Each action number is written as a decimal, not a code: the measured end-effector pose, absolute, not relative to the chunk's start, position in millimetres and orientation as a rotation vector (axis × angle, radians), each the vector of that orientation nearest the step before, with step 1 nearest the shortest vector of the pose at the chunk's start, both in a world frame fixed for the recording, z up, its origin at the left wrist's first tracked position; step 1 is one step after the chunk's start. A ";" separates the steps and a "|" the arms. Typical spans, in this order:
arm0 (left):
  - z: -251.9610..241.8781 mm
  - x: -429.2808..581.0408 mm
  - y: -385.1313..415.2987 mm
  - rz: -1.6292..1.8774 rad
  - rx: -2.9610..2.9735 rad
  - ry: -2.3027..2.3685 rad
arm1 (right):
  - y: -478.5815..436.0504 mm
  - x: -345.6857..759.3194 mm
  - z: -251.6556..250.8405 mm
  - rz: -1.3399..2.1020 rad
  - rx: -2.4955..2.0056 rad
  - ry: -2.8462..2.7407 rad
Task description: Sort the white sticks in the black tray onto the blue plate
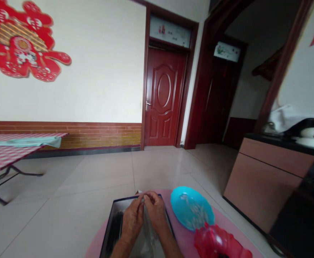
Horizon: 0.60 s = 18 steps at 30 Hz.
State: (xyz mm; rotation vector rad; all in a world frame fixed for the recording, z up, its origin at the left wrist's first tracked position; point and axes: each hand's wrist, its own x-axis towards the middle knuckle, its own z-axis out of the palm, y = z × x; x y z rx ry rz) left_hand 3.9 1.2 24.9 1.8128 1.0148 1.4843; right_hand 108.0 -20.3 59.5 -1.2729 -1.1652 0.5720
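Observation:
My left hand and my right hand meet over a dark rectangular tray on a pink round table. The fingertips of both hands are pinched together on a small pale item that I cannot make out. A turquoise plate with pale bits on it lies just right of my right hand. A red translucent plastic dish stands in front of the plate.
A folding table with a red checked cloth stands at the left. A low brown cabinet with white bowls on top is at the right. A dark red door is ahead across the tiled floor.

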 end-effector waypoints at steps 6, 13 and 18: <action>30.7 -1.6 5.4 1.470 1.727 1.076 | -12.5 142.6 81.8 0.436 -1.530 -1.354; 32.0 1.0 4.1 1.499 1.573 1.100 | -63.2 257.7 103.9 0.366 -1.766 -1.458; 24.5 1.8 6.0 1.347 1.964 1.176 | -139.5 310.2 92.2 0.511 -1.959 -1.654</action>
